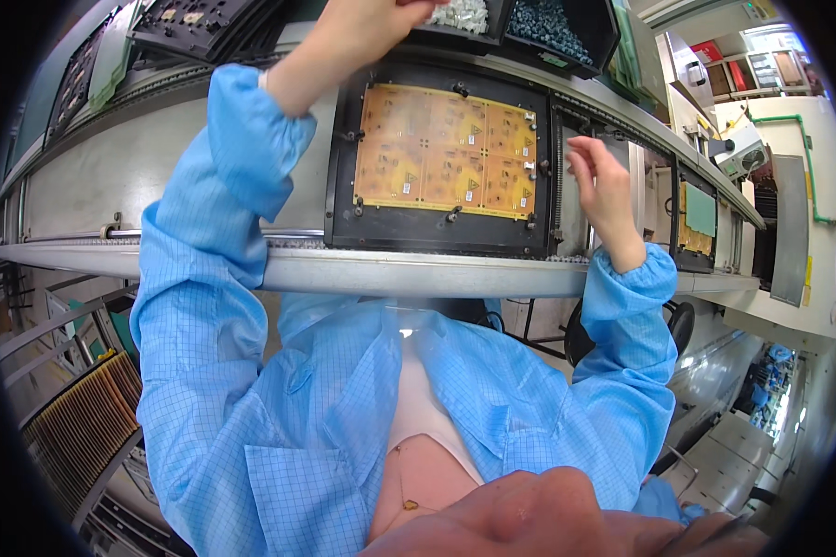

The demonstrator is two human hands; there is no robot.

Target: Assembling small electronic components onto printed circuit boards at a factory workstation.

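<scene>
Hands apart over the board panel: two white parts seated, most sections look bare

Left hand (367,30): stretched to the top edge of the frame, fingertips beside the heap of small white parts (460,16). Fingers bent inward and partly cut off by the frame; cannot tell whether anything is pinched.

Right hand (606,181): right of centre, just off the right side of the black carrier (341,200). Fingers loosely curled, thumb and forefinger parted; no part visible in the grip.

Board panel (390,139): upper centre of the frame, yellow-orange, lying flat in the carrier, ringed by dark clamps. Six sections, two rows of three.

Progress (judged): an upper white part (529,119) and a lower white part (529,167) stand at the panel's right edge, one per right-hand section. No like pieces seen on the other four, so filling looks early, with those left if each takes one. Dark blue parts (548,32), heaped in a bin at upper right of centre: none made out on the panel.
</scene>
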